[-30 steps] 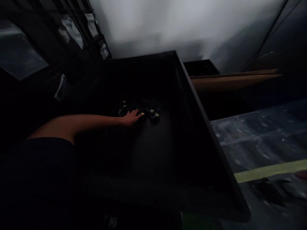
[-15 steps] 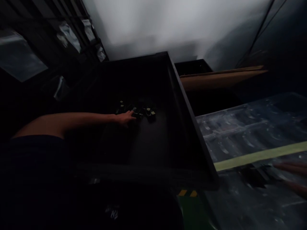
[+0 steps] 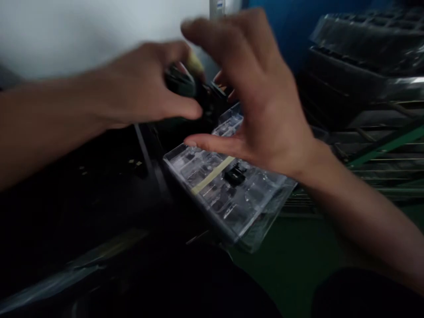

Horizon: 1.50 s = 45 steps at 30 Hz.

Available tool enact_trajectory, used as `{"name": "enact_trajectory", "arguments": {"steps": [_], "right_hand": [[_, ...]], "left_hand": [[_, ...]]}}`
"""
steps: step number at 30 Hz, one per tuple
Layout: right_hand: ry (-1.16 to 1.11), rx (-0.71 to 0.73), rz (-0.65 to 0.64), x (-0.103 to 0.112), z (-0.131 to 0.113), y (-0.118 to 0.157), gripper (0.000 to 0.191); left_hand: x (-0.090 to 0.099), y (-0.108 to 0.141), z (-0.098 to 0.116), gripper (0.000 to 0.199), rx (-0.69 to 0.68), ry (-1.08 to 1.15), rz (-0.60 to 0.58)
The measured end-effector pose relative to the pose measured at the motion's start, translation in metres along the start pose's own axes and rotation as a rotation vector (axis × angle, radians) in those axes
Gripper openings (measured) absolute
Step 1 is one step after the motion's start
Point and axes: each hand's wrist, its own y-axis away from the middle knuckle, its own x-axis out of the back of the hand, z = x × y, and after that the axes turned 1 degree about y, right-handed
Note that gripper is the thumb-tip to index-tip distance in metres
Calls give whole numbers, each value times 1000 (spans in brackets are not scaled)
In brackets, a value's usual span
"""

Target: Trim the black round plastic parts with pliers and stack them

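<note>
Dark parts (image 3: 210, 104), blurred, up above far end of clear tray (image 3: 236, 232). Left hand (image 3: 142, 84) has them gripped, fingers curled over, thumb below; yellow covering (image 3: 195, 65) on one finger. Right hand (image 3: 265, 101) wide open, thumb and fingers spread beside parts; can't tell if fingertips touch. Black piece (image 3: 234, 176) on tray, next to yellow strip (image 3: 212, 176). Black bin (image 3: 142, 141) left, green floor (image 3: 281, 265) below.

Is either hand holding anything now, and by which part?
The left hand grips a black piece by its left end. The right hand is spread open by its other end; blur hides whether it touches.
</note>
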Motion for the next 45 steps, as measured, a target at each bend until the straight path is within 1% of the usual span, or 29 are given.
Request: {"name": "enact_trajectory", "arguments": {"steps": [1, 3, 4, 5, 7, 8, 10, 12, 14, 16, 18, 20, 21, 23, 25, 28, 30, 32, 35, 38, 40, 42, 44, 45], "right_hand": [[14, -13, -6, -2, 4, 7, 82], [5, -55, -32, -10, 19, 25, 68], [-14, -70, -44, -15, 27, 36, 68], [-37, -70, -46, -21, 35, 48, 74], [-84, -57, -21, -30, 52, 69, 85], [-111, -59, 2, -34, 60, 79, 84], [-197, -79, 37, -36, 76, 97, 68], [-322, -112, 40, -33, 94, 114, 53], [-437, -175, 12, -28, 112, 133, 50], [-509, -282, -16, -22, 129, 153, 52], [-541, -375, -30, -18, 140, 173, 56], [-538, -416, -50, -16, 145, 190, 60], [-529, -419, -66, -17, 146, 196, 62], [-505, -406, -91, -19, 145, 204, 66], [-474, -383, -74, -24, 142, 207, 68], [-360, -358, -45, -35, 137, 209, 69], [-252, -340, -66, -42, 134, 211, 67], [-167, -314, -96, -46, 132, 213, 61], [-113, -272, -135, -47, 130, 215, 46], [-94, -217, -208, -43, 132, 213, 37], [-93, -184, -251, -40, 133, 212, 37], [-111, -173, -264, -38, 133, 212, 38], [-145, -196, -246, -36, 133, 212, 36], [-163, -223, -220, -35, 134, 211, 35]], "left_hand": [[-22, -12, 17, 52, -26, -11, -32], [-61, -35, 38, 42, -49, 23, -117], [-76, -45, 44, 40, -56, 62, -154], [-89, -53, 47, 39, -58, 108, -185], [-109, -67, 50, 37, -45, 185, -240], [-116, -72, 50, 36, -26, 217, -276], [-129, -81, 51, 35, 31, 277, -388], [-139, -87, 50, 40, 95, 321, -528], [-148, -92, 49, 49, 153, 322, -625], [-158, -94, 47, 59, 199, 275, -652], [-168, -95, 46, 63, 233, 214, -656], [-178, -97, 46, 55, 215, 105, -646], [-183, -98, 45, 49, 177, 29, -627], [-191, -99, 44, 40, 54, -149, -561], [-197, -101, 42, 38, -67, -302, -475], [-203, -99, 40, 49, -161, -458, -352], [-206, -96, 41, 61, -197, -545, -318], [-211, -94, 43, 64, -241, -631, -336], [-219, -95, 46, 58, -290, -722, -372], [-225, -100, 47, 56, -274, -741, -400], [-224, -104, 48, 58, -229, -713, -439], [-220, -107, 50, 60, -183, -667, -483], [-214, -109, 50, 58, -174, -605, -494], [-211, -109, 49, 55, -186, -558, -481]]}}
